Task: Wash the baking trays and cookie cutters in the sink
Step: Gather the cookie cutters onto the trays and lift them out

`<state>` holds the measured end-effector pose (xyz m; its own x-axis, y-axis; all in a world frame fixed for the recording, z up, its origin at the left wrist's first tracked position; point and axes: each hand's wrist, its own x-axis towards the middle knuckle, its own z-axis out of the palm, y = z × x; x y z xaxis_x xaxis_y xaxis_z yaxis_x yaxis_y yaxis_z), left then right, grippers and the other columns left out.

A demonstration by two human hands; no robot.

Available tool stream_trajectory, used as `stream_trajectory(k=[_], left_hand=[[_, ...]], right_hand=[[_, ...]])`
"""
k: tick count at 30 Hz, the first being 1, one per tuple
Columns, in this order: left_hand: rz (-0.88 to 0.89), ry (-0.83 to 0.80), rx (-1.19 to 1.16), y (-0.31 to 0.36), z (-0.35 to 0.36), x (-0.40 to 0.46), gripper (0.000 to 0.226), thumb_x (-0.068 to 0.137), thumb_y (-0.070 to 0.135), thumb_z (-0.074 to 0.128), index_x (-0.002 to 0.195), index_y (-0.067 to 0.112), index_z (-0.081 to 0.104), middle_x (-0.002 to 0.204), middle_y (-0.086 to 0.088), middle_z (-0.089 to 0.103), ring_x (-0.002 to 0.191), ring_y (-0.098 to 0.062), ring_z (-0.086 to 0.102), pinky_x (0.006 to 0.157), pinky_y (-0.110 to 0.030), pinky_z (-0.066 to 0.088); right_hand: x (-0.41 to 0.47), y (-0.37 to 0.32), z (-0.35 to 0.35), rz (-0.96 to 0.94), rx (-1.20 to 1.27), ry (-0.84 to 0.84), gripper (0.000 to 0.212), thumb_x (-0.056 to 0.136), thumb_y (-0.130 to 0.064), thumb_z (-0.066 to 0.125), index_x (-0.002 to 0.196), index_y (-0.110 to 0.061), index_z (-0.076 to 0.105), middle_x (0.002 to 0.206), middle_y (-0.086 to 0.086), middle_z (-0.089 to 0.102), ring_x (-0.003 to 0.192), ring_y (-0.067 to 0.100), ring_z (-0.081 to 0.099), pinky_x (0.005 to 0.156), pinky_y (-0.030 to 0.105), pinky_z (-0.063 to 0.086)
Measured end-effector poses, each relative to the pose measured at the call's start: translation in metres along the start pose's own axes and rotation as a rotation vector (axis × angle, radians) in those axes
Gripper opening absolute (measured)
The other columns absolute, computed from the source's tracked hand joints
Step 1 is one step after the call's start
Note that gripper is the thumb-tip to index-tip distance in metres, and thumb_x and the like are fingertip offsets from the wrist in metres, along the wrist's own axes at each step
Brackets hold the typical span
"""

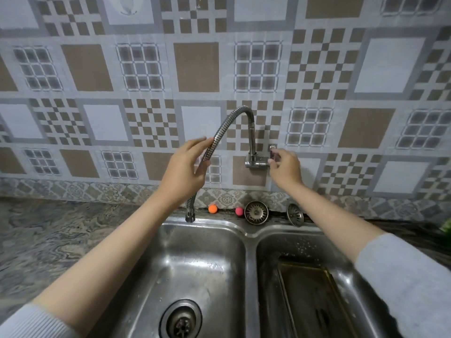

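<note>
Left hand [185, 167]: fingers curled on flexible chrome tap hose [220, 132], frame centre.
Right hand [284, 164]: pinches small tap handle [272, 152].
Risk: nozzle misaimed, likely splashing outside steel sink [251, 242].

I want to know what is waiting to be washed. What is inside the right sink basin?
A dark baking tray with a brassy rim lies in the right sink basin. The right forearm covers the tray's right side, and the frame cuts off its near end. No cookie cutters show.
</note>
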<state>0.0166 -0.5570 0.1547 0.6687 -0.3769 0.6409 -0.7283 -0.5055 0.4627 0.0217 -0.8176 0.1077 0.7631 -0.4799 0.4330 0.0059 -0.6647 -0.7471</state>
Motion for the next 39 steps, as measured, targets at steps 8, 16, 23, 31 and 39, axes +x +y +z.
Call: stream_trajectory(k=[8,16,23,31,39], left_hand=[[0.025,-0.286,-0.173,0.049,0.079,-0.141,0.034,0.085,0.025,0.054,0.116,0.013,0.063,0.105,0.0,0.059,0.101,-0.013,0.057,0.092,-0.021,0.042],[-0.155,-1.282,-0.065,0.085,0.172,-0.239,0.04,0.084,0.025,0.068,0.119,0.009,0.056,0.114,-0.01,0.062,0.11,-0.023,0.058,0.073,-0.01,0.034],[-0.104,-1.683,0.256,0.092,0.226,-0.241,0.057,0.085,0.025,0.069,0.132,0.002,0.047,0.13,-0.011,0.055,0.116,-0.027,0.056,0.067,-0.022,0.041],[-0.143,-1.765,0.222,0.079,0.249,-0.247,0.052,0.078,0.015,0.075,0.124,0.003,0.055,0.111,-0.007,0.059,0.092,-0.018,0.052,0.075,-0.02,0.051],[-0.271,-1.77,0.184,0.078,0.243,-0.253,0.068,0.081,0.008,0.072,0.137,0.003,0.034,0.116,-0.009,0.052,0.1,-0.021,0.051,0.067,-0.021,0.043]], right_hand=[[-0.217,0.076,-0.052,0.278,0.017,-0.609,0.007,0.085,-0.01,0.068,0.085,-0.017,0.067,0.071,0.002,0.068,0.057,-0.001,0.061,0.064,0.018,0.049],[-0.335,0.173,-0.07,0.692,-0.378,-1.108,0.034,0.082,-0.033,0.073,0.109,-0.015,0.06,0.086,-0.005,0.061,0.092,0.015,0.063,0.068,0.019,0.043],[-0.353,0.187,-0.05,1.29,0.088,-1.102,0.069,0.094,-0.002,0.053,0.148,-0.019,0.014,0.112,0.002,0.061,0.117,0.032,0.06,0.053,0.018,0.033],[-0.365,0.199,-0.023,1.381,0.269,-0.996,0.085,0.092,0.004,0.052,0.152,-0.022,-0.001,0.135,0.01,0.055,0.116,0.027,0.06,0.103,0.036,0.039],[-0.37,0.2,-0.021,1.444,0.412,-0.998,0.088,0.09,0.009,0.053,0.152,-0.021,-0.001,0.099,0.004,0.067,0.101,0.024,0.063,0.084,0.029,0.049]])
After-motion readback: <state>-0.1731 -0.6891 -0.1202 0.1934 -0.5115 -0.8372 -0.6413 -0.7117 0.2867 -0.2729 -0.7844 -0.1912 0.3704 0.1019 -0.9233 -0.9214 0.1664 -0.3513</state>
